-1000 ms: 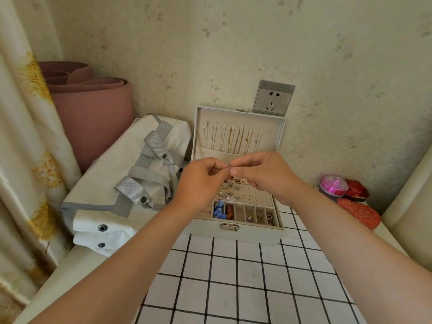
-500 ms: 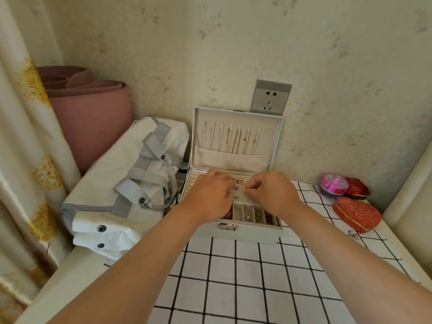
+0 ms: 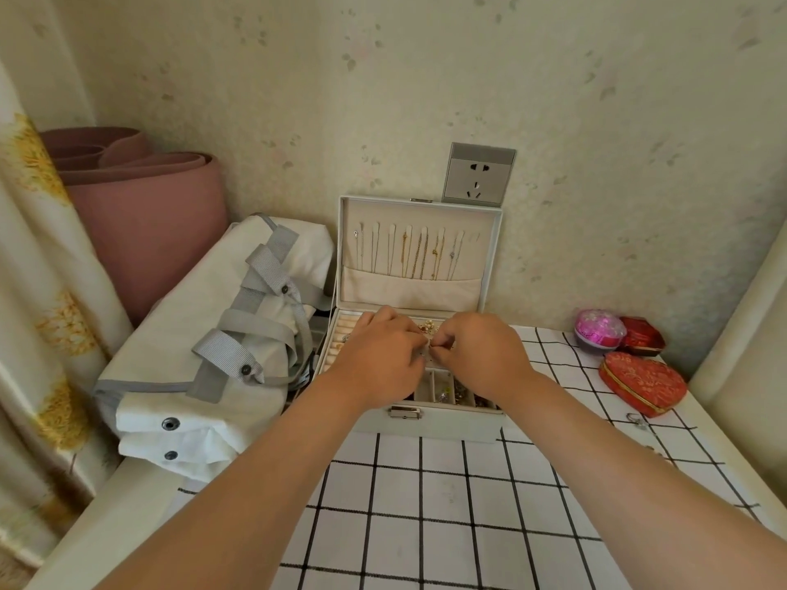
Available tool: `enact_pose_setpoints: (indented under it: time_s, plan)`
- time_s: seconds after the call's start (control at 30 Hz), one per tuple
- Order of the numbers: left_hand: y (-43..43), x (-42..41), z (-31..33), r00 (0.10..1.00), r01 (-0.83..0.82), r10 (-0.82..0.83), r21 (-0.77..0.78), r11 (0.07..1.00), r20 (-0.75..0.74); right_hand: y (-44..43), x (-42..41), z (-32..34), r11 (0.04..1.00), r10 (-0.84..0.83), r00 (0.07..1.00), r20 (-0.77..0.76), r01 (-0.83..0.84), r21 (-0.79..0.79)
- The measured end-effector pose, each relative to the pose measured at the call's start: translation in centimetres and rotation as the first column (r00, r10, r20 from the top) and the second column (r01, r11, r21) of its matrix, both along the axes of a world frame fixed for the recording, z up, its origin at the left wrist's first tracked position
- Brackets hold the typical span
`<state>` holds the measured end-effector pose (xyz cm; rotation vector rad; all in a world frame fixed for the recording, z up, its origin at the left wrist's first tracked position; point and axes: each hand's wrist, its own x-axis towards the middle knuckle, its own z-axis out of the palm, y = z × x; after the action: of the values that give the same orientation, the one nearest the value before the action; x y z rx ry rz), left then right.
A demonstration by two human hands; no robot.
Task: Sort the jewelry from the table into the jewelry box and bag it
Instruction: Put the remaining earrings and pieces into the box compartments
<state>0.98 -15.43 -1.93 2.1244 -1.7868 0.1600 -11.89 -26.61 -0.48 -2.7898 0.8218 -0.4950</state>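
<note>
An open grey jewelry box (image 3: 430, 425) stands against the wall, several necklaces hanging in its raised lid (image 3: 419, 232). My left hand (image 3: 379, 355) and my right hand (image 3: 483, 355) are down inside the box tray, fingertips together over the earring panel. Between them they pinch a small earring (image 3: 431, 346), mostly hidden by the fingers. A white canvas bag (image 3: 213, 347) with grey straps lies left of the box. One small silver jewelry piece (image 3: 636, 419) lies on the checked cloth at the right.
A red heart-shaped box (image 3: 643, 383), a pink round case (image 3: 599, 330) and a red box (image 3: 642, 336) sit at the back right. A rolled pink mat (image 3: 145, 219) and a curtain (image 3: 38, 291) stand at the left. A wall socket (image 3: 478, 174) is above the lid.
Both hands came down from in front of the lid into the box tray, still pinching the small earring between them. The camera view tilted slightly downward.
</note>
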Motion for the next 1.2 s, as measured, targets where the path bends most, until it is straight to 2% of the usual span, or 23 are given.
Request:
enact_pose_setpoints:
  time_s: [0.13,0.3,0.43,0.6,0.73,0.9,1.2]
  plan:
    - [0.0,-0.1,0.0,0.999,-0.009,0.008,-0.014,1.0,-0.049,-0.1,-0.2,0.2,0.997,0.048,0.999,-0.02,-0.047,0.065]
    - [0.2,0.3,0.6,0.997,-0.075,0.073,-0.074,0.994,-0.027,-0.9,-0.5,0.6,0.983,0.081,0.996,0.025,-0.084,0.161]
    - [0.3,0.4,0.7,0.996,-0.082,0.078,-0.071,0.994,-0.05,-0.9,-0.4,0.4,0.977,0.119,0.993,-0.017,-0.115,0.18]
    - [0.3,0.0,0.7,0.997,-0.05,0.046,-0.058,0.997,-0.069,-1.0,-0.3,0.2,0.979,0.112,0.994,-0.017,-0.107,0.175]
    - [0.2,-0.6,1.3,0.994,-0.044,0.035,-0.084,0.995,-0.1,-1.6,-1.4,0.5,0.973,0.064,0.997,0.042,-0.072,0.221]
    - [0.1,-3.6,1.7,0.99,0.016,-0.031,-0.112,0.994,-0.135,-2.6,-5.4,1.9,0.97,0.013,0.995,0.097,-0.036,0.24]
    - [-2.4,-14.0,0.7,0.966,0.169,-0.187,-0.113,0.979,-0.179,-5.0,-17.1,2.2,0.958,-0.117,0.993,0.0,0.113,0.263]
